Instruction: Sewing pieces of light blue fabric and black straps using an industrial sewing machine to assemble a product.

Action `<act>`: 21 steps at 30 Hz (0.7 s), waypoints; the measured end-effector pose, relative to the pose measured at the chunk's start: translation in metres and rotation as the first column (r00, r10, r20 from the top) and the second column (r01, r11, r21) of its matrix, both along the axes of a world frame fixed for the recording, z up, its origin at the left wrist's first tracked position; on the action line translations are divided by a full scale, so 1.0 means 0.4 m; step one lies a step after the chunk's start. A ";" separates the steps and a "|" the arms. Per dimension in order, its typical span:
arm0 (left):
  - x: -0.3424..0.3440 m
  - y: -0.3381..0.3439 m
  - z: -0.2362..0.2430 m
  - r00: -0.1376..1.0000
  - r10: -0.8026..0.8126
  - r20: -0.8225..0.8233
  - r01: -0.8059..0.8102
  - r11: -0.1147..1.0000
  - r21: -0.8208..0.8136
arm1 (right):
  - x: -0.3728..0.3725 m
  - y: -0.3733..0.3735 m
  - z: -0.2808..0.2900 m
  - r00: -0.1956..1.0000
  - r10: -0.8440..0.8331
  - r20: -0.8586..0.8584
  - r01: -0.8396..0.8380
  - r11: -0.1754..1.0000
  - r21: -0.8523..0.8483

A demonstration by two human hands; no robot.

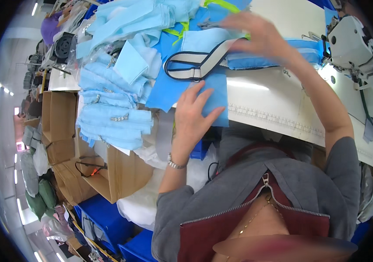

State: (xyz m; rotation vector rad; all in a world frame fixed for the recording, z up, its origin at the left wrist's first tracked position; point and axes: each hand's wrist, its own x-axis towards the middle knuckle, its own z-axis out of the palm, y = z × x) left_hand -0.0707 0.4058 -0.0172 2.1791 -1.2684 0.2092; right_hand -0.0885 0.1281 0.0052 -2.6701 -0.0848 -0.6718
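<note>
My left hand (193,111) lies with fingers apart on a blue fabric piece (215,100), its fingertips at the lower edge of a looped cream strap (195,72) with dark edging. My right hand (254,35) is motion-blurred over the upper end of that strap; whether its fingers grip it is unclear. A padded blue fabric bundle (284,56) lies under and right of that hand. Several light-blue fabric pieces (108,118) are piled to the left, some with small silver chain-like pieces on them.
A white sewing machine (343,43) stands at the right of the white table (278,100) with its printed ruler. Cardboard boxes (125,174) and blue bins (103,222) are below left. Green strips (215,6) and a dark fan-like object (64,46) lie at the back.
</note>
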 end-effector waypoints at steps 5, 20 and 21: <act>-0.023 -0.021 -0.045 0.996 0.058 0.071 -0.060 0.998 0.024 | -0.063 0.086 -0.032 1.000 -0.001 0.015 0.005 0.964 -0.267; -0.011 0.012 -0.059 0.996 0.064 0.054 -0.065 0.998 0.015 | -0.373 0.007 0.041 0.978 -0.029 -0.209 0.058 0.989 0.134; -0.012 0.014 -0.060 0.997 0.068 0.048 -0.069 0.997 0.018 | -0.399 -0.011 0.037 0.977 -0.025 -0.213 0.059 0.986 0.156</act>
